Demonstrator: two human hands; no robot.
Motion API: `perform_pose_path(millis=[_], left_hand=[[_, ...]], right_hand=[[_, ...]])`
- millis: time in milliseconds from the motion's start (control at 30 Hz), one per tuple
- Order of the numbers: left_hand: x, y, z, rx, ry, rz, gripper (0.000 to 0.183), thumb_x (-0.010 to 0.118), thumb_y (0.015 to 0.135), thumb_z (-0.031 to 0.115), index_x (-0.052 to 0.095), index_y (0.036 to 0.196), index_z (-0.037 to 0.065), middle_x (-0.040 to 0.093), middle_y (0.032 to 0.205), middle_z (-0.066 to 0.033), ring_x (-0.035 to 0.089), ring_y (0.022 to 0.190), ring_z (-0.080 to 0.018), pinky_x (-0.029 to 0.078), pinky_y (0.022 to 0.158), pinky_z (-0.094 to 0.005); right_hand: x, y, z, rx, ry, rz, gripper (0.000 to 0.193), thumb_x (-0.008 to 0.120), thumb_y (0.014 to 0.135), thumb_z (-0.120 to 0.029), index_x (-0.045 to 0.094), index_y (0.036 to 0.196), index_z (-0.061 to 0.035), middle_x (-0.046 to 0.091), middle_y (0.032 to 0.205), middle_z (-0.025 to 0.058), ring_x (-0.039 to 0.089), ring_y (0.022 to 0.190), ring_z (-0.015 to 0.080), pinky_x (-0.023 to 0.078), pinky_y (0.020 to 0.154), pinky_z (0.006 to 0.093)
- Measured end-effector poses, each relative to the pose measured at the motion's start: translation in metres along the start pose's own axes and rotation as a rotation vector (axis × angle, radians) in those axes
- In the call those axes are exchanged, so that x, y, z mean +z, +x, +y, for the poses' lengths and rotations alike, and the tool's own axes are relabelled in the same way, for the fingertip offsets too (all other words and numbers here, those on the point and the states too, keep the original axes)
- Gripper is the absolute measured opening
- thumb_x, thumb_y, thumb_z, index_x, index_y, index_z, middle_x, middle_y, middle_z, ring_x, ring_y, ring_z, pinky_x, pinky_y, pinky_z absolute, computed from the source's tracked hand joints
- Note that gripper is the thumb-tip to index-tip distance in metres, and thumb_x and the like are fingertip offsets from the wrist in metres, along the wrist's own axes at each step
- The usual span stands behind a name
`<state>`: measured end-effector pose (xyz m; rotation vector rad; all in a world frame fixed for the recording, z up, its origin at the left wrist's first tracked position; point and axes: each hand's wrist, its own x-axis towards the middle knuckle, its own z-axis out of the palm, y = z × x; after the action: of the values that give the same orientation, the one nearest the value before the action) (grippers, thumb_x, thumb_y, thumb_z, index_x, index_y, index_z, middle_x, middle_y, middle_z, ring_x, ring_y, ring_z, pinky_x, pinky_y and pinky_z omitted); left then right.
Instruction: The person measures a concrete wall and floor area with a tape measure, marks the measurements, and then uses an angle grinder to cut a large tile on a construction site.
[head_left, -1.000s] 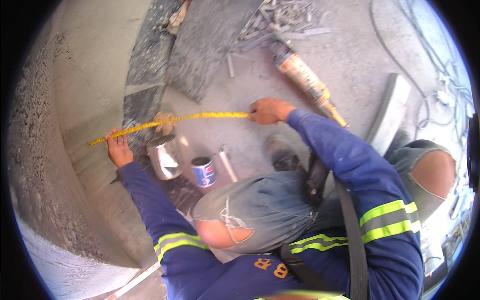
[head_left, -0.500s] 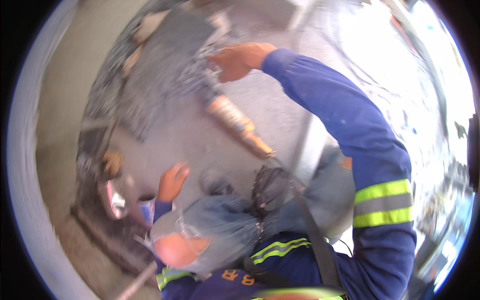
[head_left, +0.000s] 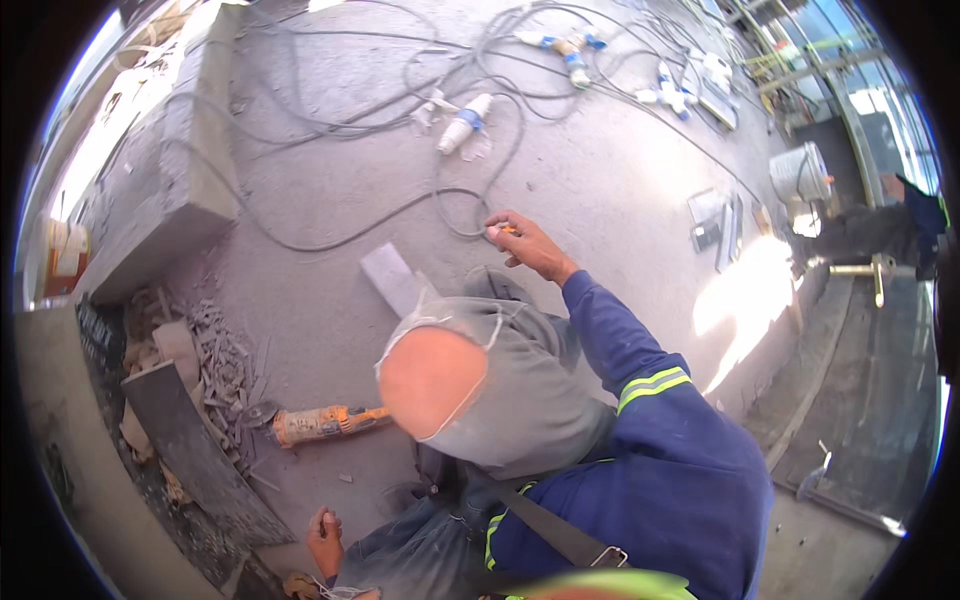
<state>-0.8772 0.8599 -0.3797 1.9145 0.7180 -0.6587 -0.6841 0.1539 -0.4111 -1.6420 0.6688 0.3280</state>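
Observation:
My right hand (head_left: 532, 247) reaches out over the dusty floor past my raised knee, its fingers closed round a small orange item (head_left: 509, 230) whose kind I cannot make out. Low at the left, my left hand (head_left: 324, 543) hovers near the floor with curled fingers; a small dark bit shows at the fingertips, too little to name. Between the hands, an orange angle grinder (head_left: 318, 425) lies on its side, its disc (head_left: 262, 414) by the rubble and its rear end hidden behind my knee. A pale flat offcut (head_left: 388, 272) lies just beyond the knee.
Grey cables (head_left: 350, 240) loop across the floor ahead, with a white-and-blue connector (head_left: 465, 124) among them. A concrete block (head_left: 200, 185) stands at the left, above broken rubble (head_left: 215, 350) and a dark board (head_left: 190, 440). A white bucket (head_left: 800, 172) and another person's leg (head_left: 865, 238) are at the right.
My view has swung to the right. My right hand has gone from beside the grinder's disc end to the floor by the cables and now holds a small orange item. The grinder stays lying down.

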Motion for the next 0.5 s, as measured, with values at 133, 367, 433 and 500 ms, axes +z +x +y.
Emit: perform_pose_path(millis=[133,367,433,500], left_hand=[[-0.025,0.049,0.097,0.006,0.248,-0.027,0.064,0.066,0.106,0.050,0.059,0.146,0.000,0.071,0.121,-0.0132,0.067,0.096,-0.0178,0.055,0.079,-0.0333],[-0.032,0.119,0.203,0.187,0.796,-0.143,0.059,0.066,0.106,0.044,0.064,0.140,-0.004,0.071,0.125,-0.0176,0.068,0.110,-0.0254,0.055,0.092,-0.0379],[-0.021,0.126,0.228,0.278,0.775,-0.113,0.057,0.066,0.106,0.043,0.066,0.136,-0.006,0.070,0.126,-0.0188,0.068,0.114,-0.0269,0.054,0.094,-0.0382],[-0.010,0.124,0.254,0.246,0.830,-0.103,0.055,0.066,0.107,0.041,0.067,0.135,-0.006,0.070,0.127,-0.0199,0.067,0.116,-0.0282,0.055,0.095,-0.0397]], right_hand=[[-0.036,-0.058,0.092,0.085,0.046,0.177,0.038,0.063,0.103,-0.039,0.067,0.124,-0.0070,0.066,0.112,0.0076,0.062,0.099,0.0204,0.056,0.082,0.0368],[-0.241,-0.056,0.190,0.255,-0.475,0.891,0.040,0.056,0.102,-0.035,0.076,0.110,-0.0015,0.075,0.111,0.0276,0.069,0.112,0.0450,0.053,0.096,0.0501],[-0.316,-0.059,0.205,0.526,-0.402,1.040,0.053,0.059,0.101,-0.049,0.077,0.114,-0.0019,0.075,0.116,0.0267,0.070,0.115,0.0447,0.053,0.100,0.0502],[-0.379,-0.066,0.218,0.683,-0.383,1.172,0.069,0.059,0.098,-0.062,0.077,0.121,0.0013,0.073,0.126,0.0276,0.067,0.124,0.0436,0.050,0.107,0.0489]])
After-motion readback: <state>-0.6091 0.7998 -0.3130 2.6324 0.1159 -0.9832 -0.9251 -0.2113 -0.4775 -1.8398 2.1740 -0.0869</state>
